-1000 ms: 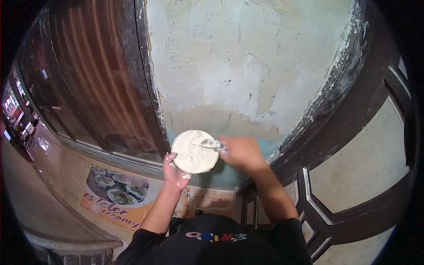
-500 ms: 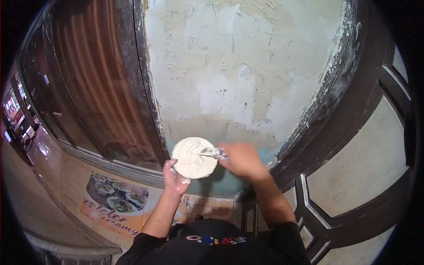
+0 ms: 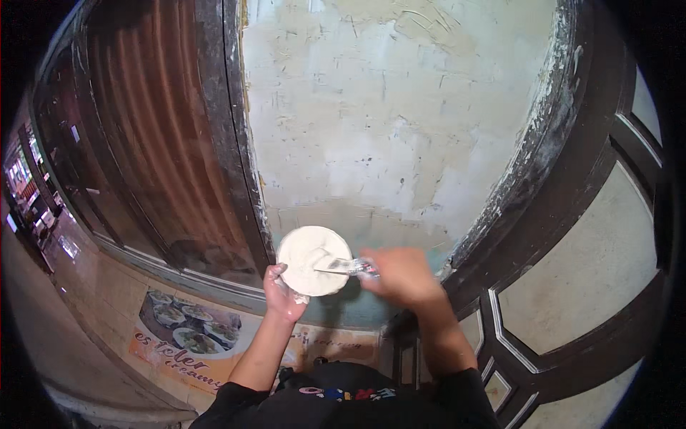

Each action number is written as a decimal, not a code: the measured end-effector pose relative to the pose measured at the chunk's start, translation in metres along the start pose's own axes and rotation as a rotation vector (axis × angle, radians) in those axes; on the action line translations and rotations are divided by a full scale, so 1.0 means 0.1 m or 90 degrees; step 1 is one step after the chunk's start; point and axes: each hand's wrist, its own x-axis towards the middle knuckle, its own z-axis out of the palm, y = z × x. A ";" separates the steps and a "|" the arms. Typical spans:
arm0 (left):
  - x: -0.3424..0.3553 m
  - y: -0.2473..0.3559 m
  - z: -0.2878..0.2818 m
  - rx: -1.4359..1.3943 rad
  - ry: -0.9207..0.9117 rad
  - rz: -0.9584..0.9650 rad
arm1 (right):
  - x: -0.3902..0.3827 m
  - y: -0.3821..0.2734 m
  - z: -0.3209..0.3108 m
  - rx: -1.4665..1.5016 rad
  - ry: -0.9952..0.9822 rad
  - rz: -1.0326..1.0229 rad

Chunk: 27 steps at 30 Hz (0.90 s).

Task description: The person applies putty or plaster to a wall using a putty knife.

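Note:
My left hand (image 3: 284, 293) grips a round tub (image 3: 341, 289) from its near left side, thumb on the rim and whitish paste smeared on the fingers. Creamy white filler paste (image 3: 304, 254) fills it, with a swirled, uneven surface. A putty knife (image 3: 343, 267) lies with its blade in the paste. Its handle is in my right hand (image 3: 400, 275), closed around it at the right of the tub. Beyond both hands rises a wall (image 3: 350, 129) with patchy cream and white filler.
A dark wooden frame with a window (image 3: 157, 136) and brown curtain borders the wall on the left. On the right is dark panelled woodwork (image 3: 572, 264), its near edge splashed white. A printed banner (image 3: 189, 332) with food pictures lies on the floor at lower left.
My right hand and the putty knife have moved slightly right and nearer to me, the blade dragging through the paste. The tub has barely shifted in my left hand.

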 end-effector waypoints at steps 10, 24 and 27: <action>0.07 0.50 -0.01 0.035 -0.014 -0.035 | 0.39 -0.44 0.07 -0.016 0.014 -0.012; 0.17 1.09 -0.27 0.019 -0.008 -0.089 | 0.63 -0.51 0.28 0.000 0.161 -0.038; 0.17 1.18 -0.29 0.030 0.013 -0.079 | 0.64 -0.45 0.52 0.032 0.137 0.031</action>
